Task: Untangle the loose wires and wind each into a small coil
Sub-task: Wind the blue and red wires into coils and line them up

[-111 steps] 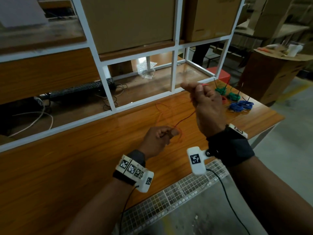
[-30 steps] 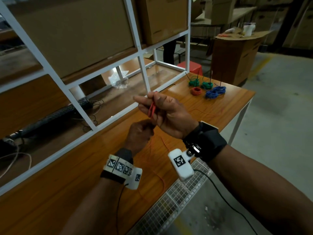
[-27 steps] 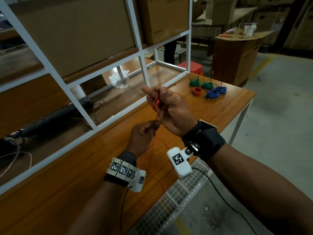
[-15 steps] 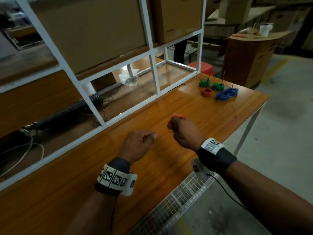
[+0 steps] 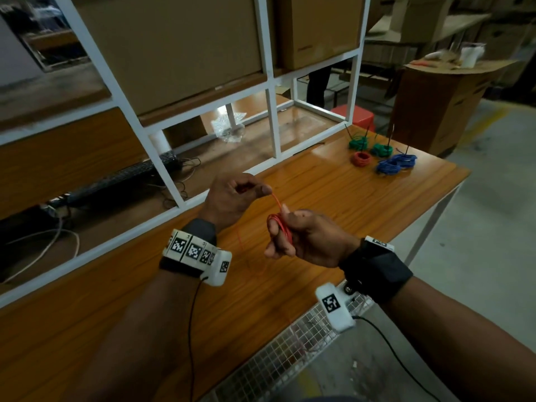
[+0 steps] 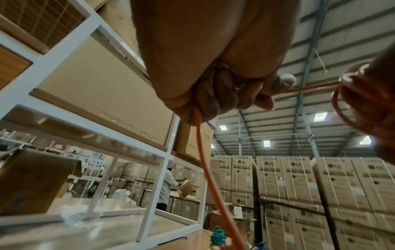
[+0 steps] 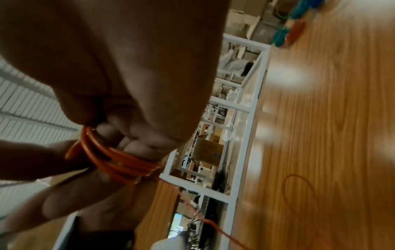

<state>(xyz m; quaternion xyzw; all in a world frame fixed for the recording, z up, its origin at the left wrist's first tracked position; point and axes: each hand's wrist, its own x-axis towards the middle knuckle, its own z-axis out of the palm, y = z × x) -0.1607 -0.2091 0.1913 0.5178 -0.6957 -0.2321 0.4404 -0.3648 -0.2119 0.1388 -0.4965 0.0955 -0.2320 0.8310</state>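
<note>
A thin red wire (image 5: 277, 202) runs between both hands above the wooden table (image 5: 333, 192). My right hand (image 5: 293, 233) holds several turns of it wound round its fingers as a red coil (image 5: 280, 227) (image 7: 115, 162). My left hand (image 5: 240, 192), a little higher and to the left, pinches the wire (image 6: 307, 88) between thumb and forefinger. The slack wire (image 6: 205, 160) hangs from my left fist down to the table, where a loose loop (image 7: 299, 192) lies.
Finished coils lie at the table's far right: two green (image 5: 358, 143), one red (image 5: 361, 159), two blue (image 5: 396, 165). A white shelf frame (image 5: 272, 120) with cardboard boxes stands behind the table. A wire mesh tray (image 5: 290, 352) runs along the near edge.
My right hand has turned and drawn back toward me with the red coil on its fingers. My left hand has risen, still pinching the wire.
</note>
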